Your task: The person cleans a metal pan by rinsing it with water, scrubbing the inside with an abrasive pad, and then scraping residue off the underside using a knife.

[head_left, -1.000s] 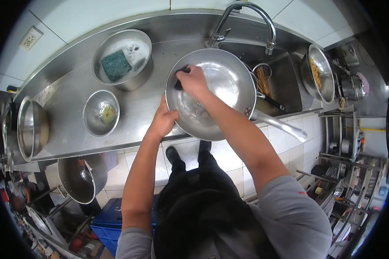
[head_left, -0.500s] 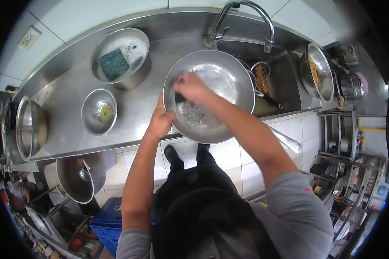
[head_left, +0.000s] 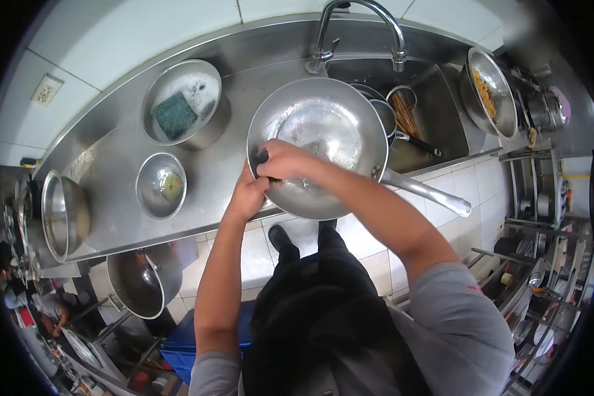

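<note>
We've got our left hand [head_left: 247, 197] on the left, near side of a big metal frying pan [head_left: 350, 119], gripping its rim with the thumb up by the edge. Our right hand [head_left: 282, 160] is closed on a dark scrubbing pad [head_left: 262, 157], pressed to the inside of the pan at that same left side, so the two hands are pretty much together. We can't make out much of the pad, since the fingers cover most of it.

The pan sits at the near edge of the steel counter [head_left: 112, 214], just left of the sink [head_left: 445, 96], near side sticking out past the edge, inside facing up. Its long handle [head_left: 435, 195] points right and a bit toward us.

On the left of the counter we have a deep pot [head_left: 212, 129] of suds with a green scouring pad [head_left: 176, 115] in it, and nearer us a small steel bowl [head_left: 146, 191] with something yellowish-green in the bottom. Farther left there's another metal bowl [head_left: 76, 218].

Over on the right, thin wooden sticks [head_left: 406, 117] lie in the sink, the faucet [head_left: 321, 33] stands behind on the far side, and a bowl of yellow-orange food [head_left: 483, 92] is past the sink.
</note>
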### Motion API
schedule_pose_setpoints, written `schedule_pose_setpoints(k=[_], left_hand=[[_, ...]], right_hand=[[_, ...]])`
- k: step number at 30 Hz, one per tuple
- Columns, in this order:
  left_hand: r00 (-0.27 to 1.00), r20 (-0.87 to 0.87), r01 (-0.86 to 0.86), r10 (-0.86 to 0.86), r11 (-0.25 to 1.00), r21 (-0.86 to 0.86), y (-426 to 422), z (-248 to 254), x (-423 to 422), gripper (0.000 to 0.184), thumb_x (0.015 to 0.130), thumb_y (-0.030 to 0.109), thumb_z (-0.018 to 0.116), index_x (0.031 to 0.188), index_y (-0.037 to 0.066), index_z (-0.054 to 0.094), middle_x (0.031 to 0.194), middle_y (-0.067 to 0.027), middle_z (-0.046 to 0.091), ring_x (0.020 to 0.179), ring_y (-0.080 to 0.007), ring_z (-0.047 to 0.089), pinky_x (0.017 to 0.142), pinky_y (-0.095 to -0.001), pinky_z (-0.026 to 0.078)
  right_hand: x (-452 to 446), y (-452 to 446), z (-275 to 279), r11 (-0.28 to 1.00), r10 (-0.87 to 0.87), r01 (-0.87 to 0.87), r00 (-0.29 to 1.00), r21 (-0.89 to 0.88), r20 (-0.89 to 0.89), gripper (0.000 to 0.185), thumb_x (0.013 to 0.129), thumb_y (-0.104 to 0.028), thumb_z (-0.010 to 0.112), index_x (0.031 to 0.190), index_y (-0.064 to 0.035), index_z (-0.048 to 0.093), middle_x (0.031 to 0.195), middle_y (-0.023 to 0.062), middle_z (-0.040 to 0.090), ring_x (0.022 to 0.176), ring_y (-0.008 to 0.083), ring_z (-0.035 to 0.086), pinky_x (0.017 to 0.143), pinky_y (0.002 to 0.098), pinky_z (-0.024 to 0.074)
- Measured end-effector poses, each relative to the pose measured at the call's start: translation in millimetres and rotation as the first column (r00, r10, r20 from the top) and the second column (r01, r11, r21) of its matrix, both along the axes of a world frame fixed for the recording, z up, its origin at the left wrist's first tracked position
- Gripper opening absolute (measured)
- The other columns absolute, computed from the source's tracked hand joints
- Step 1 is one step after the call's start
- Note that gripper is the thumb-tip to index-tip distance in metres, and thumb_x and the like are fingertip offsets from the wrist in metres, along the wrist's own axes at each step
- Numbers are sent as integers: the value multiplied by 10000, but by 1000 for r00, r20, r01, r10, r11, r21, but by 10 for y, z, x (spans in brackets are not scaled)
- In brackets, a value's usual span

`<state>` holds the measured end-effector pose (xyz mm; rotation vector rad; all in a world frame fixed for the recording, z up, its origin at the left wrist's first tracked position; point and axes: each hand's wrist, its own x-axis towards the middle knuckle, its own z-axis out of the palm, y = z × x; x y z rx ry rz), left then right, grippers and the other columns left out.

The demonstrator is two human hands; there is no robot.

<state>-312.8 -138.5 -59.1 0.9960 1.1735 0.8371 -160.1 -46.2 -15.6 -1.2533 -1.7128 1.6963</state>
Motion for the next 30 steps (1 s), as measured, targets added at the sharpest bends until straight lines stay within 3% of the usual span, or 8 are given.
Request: schedule_pose_setpoints(k=[7,11,15,17,19,23,27,30], left_hand=[[995,-99,-21,31,995,99,16,-164,-12,666,805,19,533,1465,9,446,1103,-86,643,939,-174,597,838,-295,490],[997,-51,-65,65,998,-1,-22,-36,-15,661,792,20,541,1448,-5,458,1107,-90,641,971,-186,595,870,-299,486],[994,-97,-40,45,998,49,38,-7,-19,650,788,13,541,1433,-11,470,1119,-98,648,995,-188,597,883,-300,484],[992,-122,-14,22,998,66,37,-56,-55,641,788,11,541,1426,-12,476,1129,-103,651,1003,-189,599,886,-302,484],[997,-33,-72,72,997,-20,3,-17,-16,615,789,8,537,1402,-11,495,1096,-85,653,963,-174,598,859,-297,484],[998,-35,-41,44,997,68,65,-79,-29,578,794,12,533,1371,-6,508,1032,-58,645,895,-150,589,811,-284,482],[998,-41,-57,58,998,26,6,-85,-53,580,797,16,531,1376,1,506,978,-37,625,837,-135,570,765,-276,475],[998,-5,-63,63,997,43,68,-110,-49,596,798,24,531,1393,3,498,971,-36,621,835,-135,566,761,-276,474]], right_hand=[[-183,326,-247,717,-666,689,628,-112,-401,256,854,-102,672,1049,64,666,866,150,713,638,169,673,554,326,532],[-48,377,-335,719,146,-64,987,693,-60,131,873,-72,654,949,35,660,886,139,707,800,221,688,745,360,548],[-176,280,-195,689,-635,700,709,189,-307,172,829,-100,694,975,-11,679,867,149,692,887,262,680,876,401,517],[-14,163,-277,799,330,-344,936,493,119,136,864,-76,664,959,21,671,869,166,701,836,213,681,768,369,539],[49,332,-134,766,274,-323,946,556,173,143,862,-74,660,959,30,677,893,184,713,866,209,693,776,371,536],[-121,210,-142,760,-598,632,772,152,-216,147,814,-66,681,951,-18,700,922,141,726,889,242,702,790,387,526],[9,281,-214,799,299,-329,944,503,142,147,831,-79,662,942,12,692,897,185,712,797,303,700,743,403,537],[-193,209,-112,791,-521,518,849,326,-84,193,789,-61,666,958,23,707,933,206,729,928,346,712,830,381,542]])
